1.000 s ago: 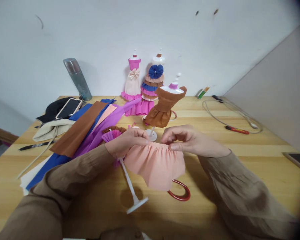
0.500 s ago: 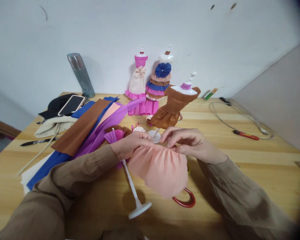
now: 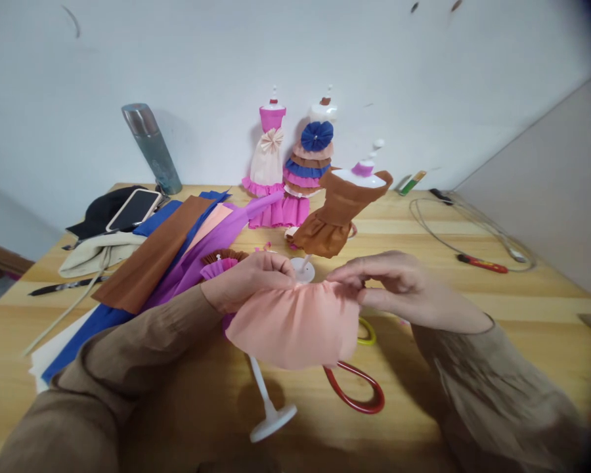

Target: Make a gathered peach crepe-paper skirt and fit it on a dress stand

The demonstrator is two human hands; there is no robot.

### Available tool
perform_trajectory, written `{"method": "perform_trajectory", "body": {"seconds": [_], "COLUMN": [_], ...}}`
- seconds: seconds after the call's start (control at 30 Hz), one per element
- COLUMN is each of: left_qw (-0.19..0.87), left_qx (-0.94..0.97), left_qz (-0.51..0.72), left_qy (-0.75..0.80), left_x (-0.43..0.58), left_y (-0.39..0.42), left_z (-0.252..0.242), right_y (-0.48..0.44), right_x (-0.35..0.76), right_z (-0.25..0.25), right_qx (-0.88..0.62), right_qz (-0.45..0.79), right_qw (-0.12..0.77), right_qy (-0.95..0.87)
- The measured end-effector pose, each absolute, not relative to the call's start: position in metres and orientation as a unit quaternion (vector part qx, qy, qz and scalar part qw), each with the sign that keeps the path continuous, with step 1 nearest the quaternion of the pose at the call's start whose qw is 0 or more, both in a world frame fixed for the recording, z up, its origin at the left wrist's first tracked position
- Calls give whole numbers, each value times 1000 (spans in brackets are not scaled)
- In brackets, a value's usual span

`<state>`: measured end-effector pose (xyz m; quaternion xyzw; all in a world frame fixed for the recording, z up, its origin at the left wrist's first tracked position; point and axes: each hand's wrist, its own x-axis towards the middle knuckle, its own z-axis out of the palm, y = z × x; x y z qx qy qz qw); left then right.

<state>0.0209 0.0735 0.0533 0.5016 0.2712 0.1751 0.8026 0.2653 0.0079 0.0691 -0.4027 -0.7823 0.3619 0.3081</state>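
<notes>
A gathered piece of peach crepe paper [image 3: 295, 328], shaped like a small skirt, hangs between my hands. My left hand [image 3: 251, 279] pinches its upper left edge. At the upper right edge, my right hand [image 3: 394, 286] is closed on the paper with thumb and fingers. Just behind stands a small mannequin in a brown dress [image 3: 342, 210], leaning to the right. A white stand [image 3: 270, 420] lies tilted below the paper, its upper part hidden. Under the paper's lower right edge show a red scissor-like handle [image 3: 359, 397] and a yellow loop [image 3: 368, 332].
Two dressed mannequins, one in pink and cream [image 3: 270, 154] and one in layered ruffles [image 3: 311, 157], stand by the wall. Crepe paper sheets [image 3: 148, 263], a phone [image 3: 134, 209] and a flask [image 3: 152, 148] are on the left. A cable [image 3: 465, 230] and red-handled tool [image 3: 482, 264] lie right.
My hands have spread a little farther apart, stretching the peach paper's gathered top edge. The paper has shifted left and up, showing more of the red handle and the yellow loop.
</notes>
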Motion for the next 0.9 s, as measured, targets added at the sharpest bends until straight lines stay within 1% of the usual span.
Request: {"method": "perform_trajectory", "body": {"seconds": [0.17,0.23,0.3,0.33,0.37,0.43,0.5,0.57,0.67,0.7,0.8,0.83,0.9], "left_qw": [787,766,730,710,690,654,623,592,544,526,478,470,467], "left_qx": [517,539,576,592,606,624,630,626,624,627,636,637,635], "left_qz": [206,226,248,265,286,328,374,421,479,497,540,547,550], "left_qy": [268,268,271,274,273,274,276,285,293,288,273,274,276], "left_x": [14,7,-1,-7,-12,-24,-36,-46,-57,-60,-68,-70,-74], "left_y": [73,73,73,73,73,72,72,72,72,73,73,73,73], "left_z": [66,77,90,97,103,115,125,133,143,145,149,150,152], "right_y": [8,12,18,23,28,39,47,48,34,25,-2,-10,-20], "right_x": [269,272,272,271,268,262,257,254,247,242,212,198,168], "right_z": [73,71,63,55,47,28,14,10,23,30,48,51,50], "right_qx": [-462,-491,-510,-523,-546,-587,-601,-604,-622,-614,-480,-456,-476], "right_qz": [356,382,402,393,377,343,316,295,252,266,401,402,357], "right_qw": [310,257,180,162,180,246,276,246,178,156,126,113,76], "right_qy": [-751,-740,-739,-739,-726,-690,-680,-699,-720,-727,-770,-786,-800]}}
